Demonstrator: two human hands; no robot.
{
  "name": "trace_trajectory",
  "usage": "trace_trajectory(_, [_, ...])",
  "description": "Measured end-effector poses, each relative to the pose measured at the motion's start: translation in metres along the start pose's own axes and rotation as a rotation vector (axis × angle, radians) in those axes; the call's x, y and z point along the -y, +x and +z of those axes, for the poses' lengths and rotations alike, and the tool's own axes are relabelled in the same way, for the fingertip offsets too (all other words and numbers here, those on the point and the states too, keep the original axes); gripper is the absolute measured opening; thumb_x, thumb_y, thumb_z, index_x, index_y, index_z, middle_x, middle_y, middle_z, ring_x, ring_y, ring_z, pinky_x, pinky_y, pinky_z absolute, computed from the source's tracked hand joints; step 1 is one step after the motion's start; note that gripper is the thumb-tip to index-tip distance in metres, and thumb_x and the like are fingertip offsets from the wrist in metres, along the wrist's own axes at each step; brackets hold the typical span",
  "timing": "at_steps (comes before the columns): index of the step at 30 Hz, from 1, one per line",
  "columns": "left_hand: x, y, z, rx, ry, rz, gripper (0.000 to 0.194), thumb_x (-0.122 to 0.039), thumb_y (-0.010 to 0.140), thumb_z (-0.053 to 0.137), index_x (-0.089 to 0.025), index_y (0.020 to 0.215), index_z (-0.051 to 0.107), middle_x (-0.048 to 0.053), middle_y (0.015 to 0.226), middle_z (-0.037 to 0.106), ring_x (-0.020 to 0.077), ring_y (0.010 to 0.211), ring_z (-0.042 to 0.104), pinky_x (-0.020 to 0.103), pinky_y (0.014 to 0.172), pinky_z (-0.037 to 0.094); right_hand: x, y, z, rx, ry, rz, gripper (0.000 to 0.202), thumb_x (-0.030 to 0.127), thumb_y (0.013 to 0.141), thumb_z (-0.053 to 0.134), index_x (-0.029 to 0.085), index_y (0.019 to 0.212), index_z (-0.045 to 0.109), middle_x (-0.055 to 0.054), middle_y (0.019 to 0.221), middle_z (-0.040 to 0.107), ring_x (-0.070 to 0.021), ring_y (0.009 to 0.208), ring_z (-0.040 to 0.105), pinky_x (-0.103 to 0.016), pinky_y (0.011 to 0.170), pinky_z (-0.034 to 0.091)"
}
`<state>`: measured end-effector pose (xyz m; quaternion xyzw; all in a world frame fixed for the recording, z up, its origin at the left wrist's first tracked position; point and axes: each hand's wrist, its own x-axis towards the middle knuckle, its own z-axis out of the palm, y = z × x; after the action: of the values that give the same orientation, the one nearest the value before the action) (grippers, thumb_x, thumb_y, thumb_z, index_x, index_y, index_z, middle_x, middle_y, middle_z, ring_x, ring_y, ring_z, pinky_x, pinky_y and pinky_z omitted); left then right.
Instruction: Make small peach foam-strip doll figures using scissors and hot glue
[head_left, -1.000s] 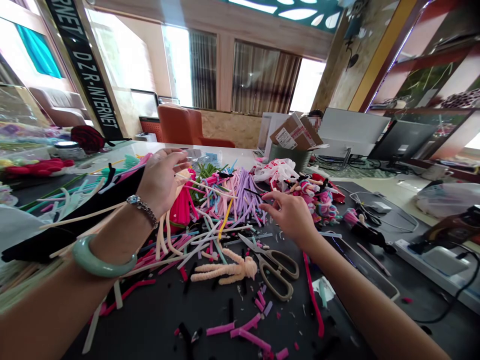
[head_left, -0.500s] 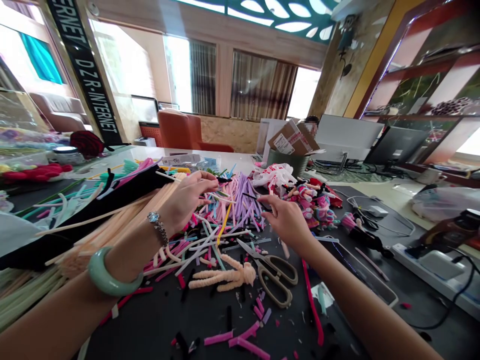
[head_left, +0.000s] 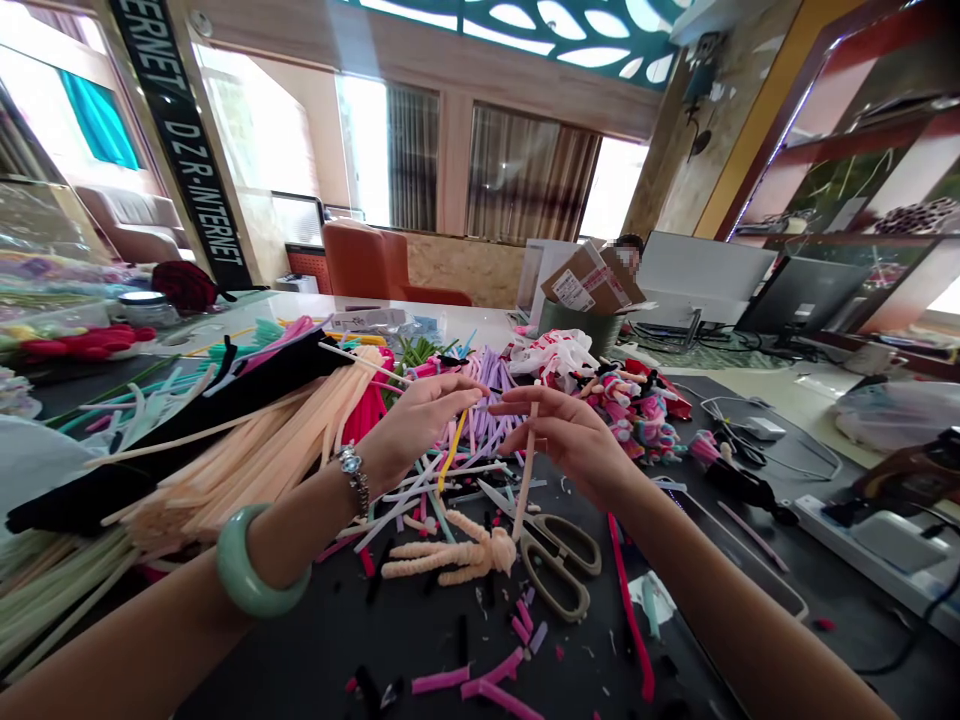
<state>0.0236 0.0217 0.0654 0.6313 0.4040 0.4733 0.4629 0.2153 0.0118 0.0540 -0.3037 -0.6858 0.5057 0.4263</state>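
Observation:
My left hand (head_left: 431,422), with a jade-green bangle and a jewelled bracelet on its wrist, is raised over the pile, thumb and fingertips pinched together. What it pinches, if anything, is too small to make out. Just to its right, my right hand (head_left: 574,438) has a short peach pipe cleaner (head_left: 527,470) between its fingers, hanging downward. The fingertips of both hands nearly meet. Below them a peach doll body (head_left: 457,555) of coiled pipe cleaners lies flat on the dark table. Scissors (head_left: 555,555) with grey-beige handles rest beside it, blades partly spread.
A thick bundle of peach pipe cleaners (head_left: 247,450) lies left, beside a black bundle (head_left: 187,425). Lilac pipe cleaners (head_left: 491,365) are heaped behind my hands. Small finished dolls (head_left: 637,410) sit right of them. A power strip (head_left: 874,560) is at far right; pink offcuts (head_left: 487,675) lie in front.
My hands have come together, the left moving right and slightly down. A dark strip seen at the right fingertips no longer shows. The peach pipe cleaner now stands out from the right hand.

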Motion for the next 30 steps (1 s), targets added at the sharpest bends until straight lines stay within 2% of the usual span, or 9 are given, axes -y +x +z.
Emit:
trace_trajectory(3, [0.003,-0.001,0.005,0.035,-0.020,0.009,0.018,-0.034,0.082,0.057,-0.023,0.086,0.071,0.004,0.096,0.067,0.0215,0.098,0.057,0.029,0.083,0.040,0.000,-0.002,0.005,0.088,0.052,0.016,0.013,0.023,0.085,0.047,0.022,0.097,0.044,-0.006,0.104,0.068,-0.0094,0.053,0.063,-0.030,0.063,0.053])
trace_trajectory(6, [0.005,-0.004,0.010,0.098,-0.077,-0.001,0.021,-0.037,0.081,0.059,-0.022,0.088,0.072,0.003,0.088,0.068,0.0196,0.090,0.058,0.029,0.081,0.040,0.001,-0.003,0.010,0.162,0.097,0.015,0.018,0.027,0.087,0.050,0.026,0.089,0.032,-0.001,0.093,0.070,-0.0041,0.035,0.046,-0.025,0.049,0.048])
trace_trajectory(9, [0.006,-0.008,0.015,0.120,-0.157,0.006,0.019,-0.037,0.077,0.065,-0.021,0.084,0.072,0.001,0.080,0.065,0.0166,0.081,0.057,0.028,0.078,0.040,0.003,-0.004,0.014,0.177,0.092,0.025,0.026,0.031,0.087,0.051,0.026,0.085,0.026,0.003,0.084,0.070,-0.0023,0.032,0.032,-0.021,0.043,0.041])
trace_trajectory(11, [0.006,-0.010,0.017,0.088,-0.249,0.002,0.016,-0.033,0.073,0.071,-0.019,0.080,0.071,0.001,0.078,0.064,0.0152,0.079,0.056,0.027,0.076,0.040,0.004,-0.004,0.017,0.156,0.060,0.047,0.027,0.034,0.087,0.051,0.026,0.084,0.025,0.004,0.078,0.069,-0.0024,0.032,0.028,-0.020,0.043,0.040])
trace_trajectory(14, [0.008,-0.011,0.020,0.019,-0.391,-0.018,0.016,-0.028,0.067,0.076,-0.016,0.075,0.070,0.001,0.077,0.063,0.0136,0.078,0.055,0.026,0.076,0.040,0.002,-0.004,0.018,0.123,0.018,0.071,0.024,0.037,0.088,0.050,0.025,0.087,0.029,0.003,0.075,0.068,-0.0032,0.035,0.031,-0.019,0.041,0.038])
trace_trajectory(17, [0.011,-0.011,0.023,-0.054,-0.442,-0.021,0.017,-0.027,0.064,0.078,-0.016,0.070,0.068,0.000,0.075,0.062,0.0118,0.075,0.053,0.026,0.077,0.039,0.001,-0.004,0.019,0.094,-0.037,0.074,0.019,0.038,0.090,0.047,0.022,0.095,0.040,0.001,0.074,0.067,-0.0040,0.037,0.035,-0.018,0.040,0.038])
trace_trajectory(20, [0.013,-0.012,0.025,-0.111,-0.487,-0.038,0.020,-0.028,0.061,0.080,-0.016,0.067,0.065,-0.001,0.070,0.061,0.0110,0.072,0.052,0.026,0.076,0.039,0.000,-0.004,0.020,0.065,-0.108,0.062,0.023,0.040,0.090,0.047,0.019,0.100,0.051,0.000,0.074,0.067,-0.0051,0.041,0.041,-0.017,0.040,0.038])
trace_trajectory(25, [0.014,-0.015,0.028,-0.162,-0.542,-0.079,0.023,-0.029,0.057,0.081,-0.016,0.066,0.065,-0.001,0.070,0.060,0.0105,0.069,0.051,0.026,0.071,0.039,0.000,-0.005,0.019,0.011,-0.219,0.035,0.033,0.044,0.091,0.046,0.019,0.110,0.058,0.000,0.072,0.066,-0.0076,0.045,0.045,-0.018,0.040,0.039])
trace_trajectory(30, [0.015,-0.018,0.032,-0.157,-0.535,-0.063,0.021,-0.034,0.061,0.077,-0.018,0.068,0.065,0.000,0.073,0.061,0.0140,0.074,0.055,0.028,0.072,0.041,-0.001,-0.006,0.019,0.043,-0.303,0.018,0.032,0.043,0.092,0.044,0.020,0.107,0.061,0.000,0.074,0.066,-0.0088,0.050,0.047,-0.018,0.042,0.038])
